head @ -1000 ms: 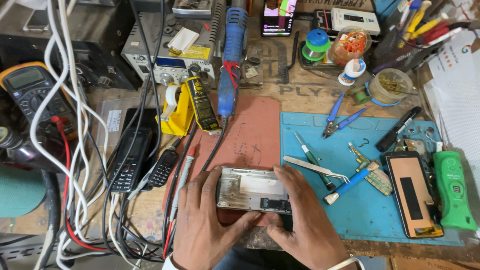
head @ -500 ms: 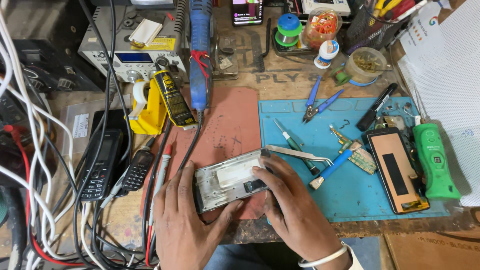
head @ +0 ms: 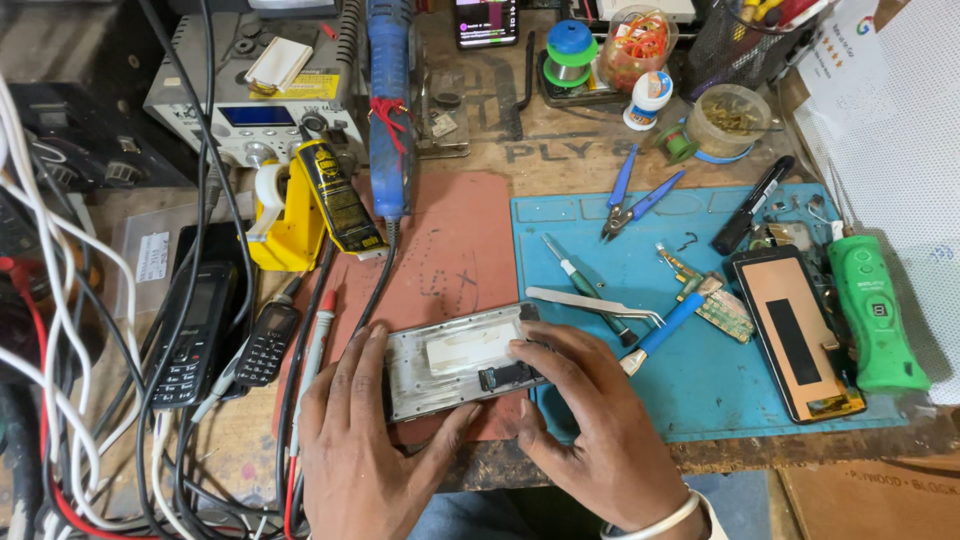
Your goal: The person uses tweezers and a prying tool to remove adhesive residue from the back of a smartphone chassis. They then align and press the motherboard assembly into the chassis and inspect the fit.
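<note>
A silver metal phone frame (head: pixel 452 363) lies on a red mat (head: pixel 450 250) at the bench's near edge. My left hand (head: pixel 365 450) grips its left end, thumb under the near side. Resting on the right half of the frame is my right hand (head: pixel 590 420), fingers pressing a small black part (head: pixel 505 377) there. A white panel (head: pixel 470 347) shows in the middle of the frame.
On a blue mat (head: pixel 700 390) to the right lie tweezers (head: pixel 595 305), a blue-handled screwdriver (head: pixel 660 330), cutters (head: pixel 635 200), a phone screen (head: pixel 795 335) and a green tool (head: pixel 880 310). Left are two keypad phones (head: pixel 225 340) and tangled cables (head: pixel 70 330). Behind stand a glue tube (head: pixel 340 200) and a blue hot-air handle (head: pixel 390 110).
The view has shifted, so everything sits further left and lower in the picture. My hands have stayed on the frame, which now lies slightly more tilted.
</note>
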The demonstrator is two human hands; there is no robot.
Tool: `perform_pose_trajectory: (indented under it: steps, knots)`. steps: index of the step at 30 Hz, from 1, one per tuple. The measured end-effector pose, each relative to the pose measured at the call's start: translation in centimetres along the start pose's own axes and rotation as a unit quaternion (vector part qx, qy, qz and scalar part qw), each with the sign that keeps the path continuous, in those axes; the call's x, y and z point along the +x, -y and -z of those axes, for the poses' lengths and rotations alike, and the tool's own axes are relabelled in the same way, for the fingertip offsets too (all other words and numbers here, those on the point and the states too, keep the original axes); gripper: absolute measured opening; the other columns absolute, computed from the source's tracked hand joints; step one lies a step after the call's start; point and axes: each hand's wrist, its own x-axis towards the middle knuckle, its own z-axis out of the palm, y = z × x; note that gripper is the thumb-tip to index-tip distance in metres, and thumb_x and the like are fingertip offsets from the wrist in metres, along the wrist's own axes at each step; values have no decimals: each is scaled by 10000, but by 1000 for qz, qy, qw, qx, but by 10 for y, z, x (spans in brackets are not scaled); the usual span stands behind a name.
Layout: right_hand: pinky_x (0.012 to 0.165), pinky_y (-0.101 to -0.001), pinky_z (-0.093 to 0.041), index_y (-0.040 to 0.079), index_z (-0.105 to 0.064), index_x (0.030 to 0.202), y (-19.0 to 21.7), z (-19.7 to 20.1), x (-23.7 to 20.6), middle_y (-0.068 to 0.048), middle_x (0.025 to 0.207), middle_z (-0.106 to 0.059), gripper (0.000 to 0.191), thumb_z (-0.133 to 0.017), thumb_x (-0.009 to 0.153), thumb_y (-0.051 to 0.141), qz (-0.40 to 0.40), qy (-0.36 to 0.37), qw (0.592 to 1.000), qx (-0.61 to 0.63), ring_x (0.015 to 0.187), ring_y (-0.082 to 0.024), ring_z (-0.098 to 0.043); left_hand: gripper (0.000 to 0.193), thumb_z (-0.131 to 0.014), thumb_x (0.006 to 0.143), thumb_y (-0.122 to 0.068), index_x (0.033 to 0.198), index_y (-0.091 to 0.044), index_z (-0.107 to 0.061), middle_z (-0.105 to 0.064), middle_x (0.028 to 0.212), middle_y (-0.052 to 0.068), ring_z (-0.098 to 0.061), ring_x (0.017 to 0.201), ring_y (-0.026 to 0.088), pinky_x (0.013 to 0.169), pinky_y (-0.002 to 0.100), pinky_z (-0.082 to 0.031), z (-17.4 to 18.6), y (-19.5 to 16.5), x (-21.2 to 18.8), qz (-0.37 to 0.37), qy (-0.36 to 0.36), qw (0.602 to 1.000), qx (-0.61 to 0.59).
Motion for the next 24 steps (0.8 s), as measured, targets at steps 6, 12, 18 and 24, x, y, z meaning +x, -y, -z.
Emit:
perform_pose_trajectory:
  steps: [6, 12, 18, 24]
  knots:
    - [1052, -437, -516, 59, -591, 1330, -3, -2, -9, -151, 1370, -611, 530, -753, 826, 92, -13, -13, 1000, 1, 1283, -355, -609, 1007, -820, 688, -554, 1408, 59, -475, -562, 1385, 270, -532, 1247, 429, 1055, 511, -390, -2, 5, -1, -31, -3, 999, 9]
    - [1073, -461, -500, 62, -649, 1265, -8, -4, -12, -156, 1343, -642, 509, -780, 778, 125, -16, -12, 1000, -22, 1306, -360, -607, 980, -844, 656, -586, 1295, 105, -568, -646, 1298, 268, -619, 1236, 378, 1044, 486, -449, -7, 9, -3, -51, -41, 998, 10]
    - [1064, -460, -513, 56, -667, 1229, -11, -5, -10, -153, 1325, -651, 486, -808, 775, 159, -14, -11, 999, -36, 1290, -352, -621, 938, -877, 636, -587, 1233, 88, -615, -650, 1262, 303, -637, 1205, 396, 1030, 486, -466, -13, 11, -5, -63, -56, 996, 4]
    - [990, -348, -613, 73, -569, 1268, -5, 14, -31, -133, 1296, -648, 445, -744, 883, 211, -61, -152, 986, 15, 1174, -232, -701, 948, -878, 620, -572, 1298, 43, -631, -597, 1361, 301, -591, 1242, 454, 1054, 518, -455, -10, 8, -11, -29, -53, 998, 8]
